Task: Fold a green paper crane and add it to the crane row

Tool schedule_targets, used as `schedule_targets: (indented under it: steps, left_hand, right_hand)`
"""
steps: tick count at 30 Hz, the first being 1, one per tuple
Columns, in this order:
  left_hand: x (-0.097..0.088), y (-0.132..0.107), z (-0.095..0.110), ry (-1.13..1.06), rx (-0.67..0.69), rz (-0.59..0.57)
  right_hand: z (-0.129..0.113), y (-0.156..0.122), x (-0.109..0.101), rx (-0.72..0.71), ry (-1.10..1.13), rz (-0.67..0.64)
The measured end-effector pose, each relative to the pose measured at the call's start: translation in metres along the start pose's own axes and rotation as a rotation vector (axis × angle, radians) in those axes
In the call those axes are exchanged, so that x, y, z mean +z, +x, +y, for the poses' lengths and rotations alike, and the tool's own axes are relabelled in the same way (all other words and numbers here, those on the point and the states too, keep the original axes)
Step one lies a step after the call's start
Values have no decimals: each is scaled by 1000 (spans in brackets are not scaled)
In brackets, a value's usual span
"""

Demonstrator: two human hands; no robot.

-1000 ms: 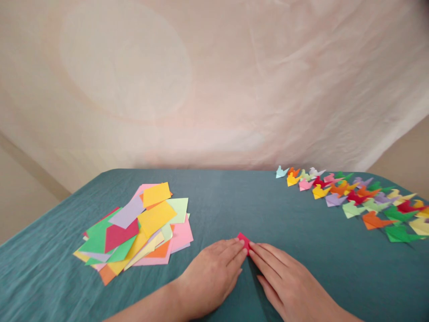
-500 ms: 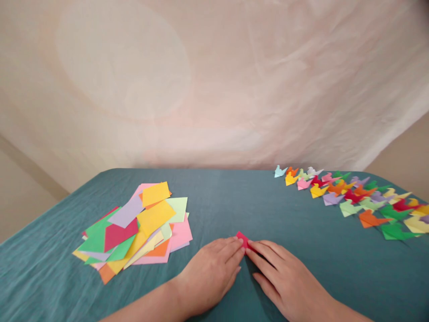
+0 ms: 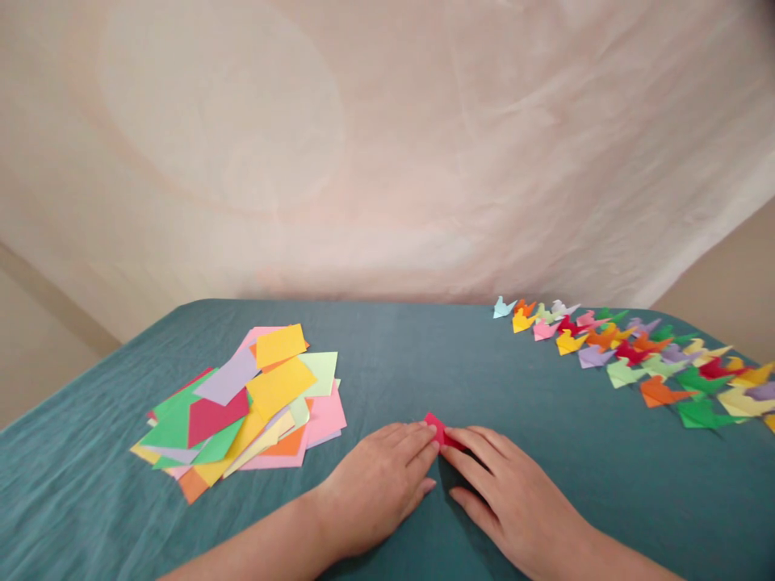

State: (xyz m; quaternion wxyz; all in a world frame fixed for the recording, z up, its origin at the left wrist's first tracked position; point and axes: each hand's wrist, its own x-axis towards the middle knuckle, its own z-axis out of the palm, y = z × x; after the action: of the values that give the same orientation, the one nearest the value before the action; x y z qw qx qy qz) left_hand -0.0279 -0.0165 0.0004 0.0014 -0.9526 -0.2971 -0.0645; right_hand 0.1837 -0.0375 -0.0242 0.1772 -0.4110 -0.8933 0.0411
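Observation:
A small folded piece of red paper (image 3: 434, 421) lies on the table in front of me, mostly covered by fingers. My left hand (image 3: 384, 484) rests low over the tabletop with its fingers close together, and their tips hold the paper down from the left. From the other side, my right hand (image 3: 512, 496) touches the paper's right part with its fingertips. Its fingers are stretched out and its thumb stands apart below them. The exact shape of the folds is hidden under both hands.
A loose pile of coloured paper sheets (image 3: 278, 387) lies on the left of the table. Several folded paper birds (image 3: 663, 393) stand in slanting rows at the right. The table has a dark teal cloth (image 3: 387, 355), with a pale fabric backdrop (image 3: 387, 161) behind it.
The view has shifted very slightly. Both hands stay at the red paper, and the right thumb and fingertips have moved slightly to the left.

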Motion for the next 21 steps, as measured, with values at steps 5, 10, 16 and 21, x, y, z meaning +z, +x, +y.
schedule_targets:
  steps: [5, 10, 16, 21]
  left_hand:
    - [-1, 0, -1, -30, -2, -8]
    - [1, 0, -1, -25, 3, -8]
    - [2, 1, -2, -17, 16, 5]
    - [3, 1, -2, -13, 14, 17]
  right_hand:
    - [0, 1, -1, 3, 3, 5]
    - [0, 0, -3, -5, -30, 40]
    - [4, -4, -3, 37, -116, 75]
    - [3, -6, -8, 56, -184, 76]
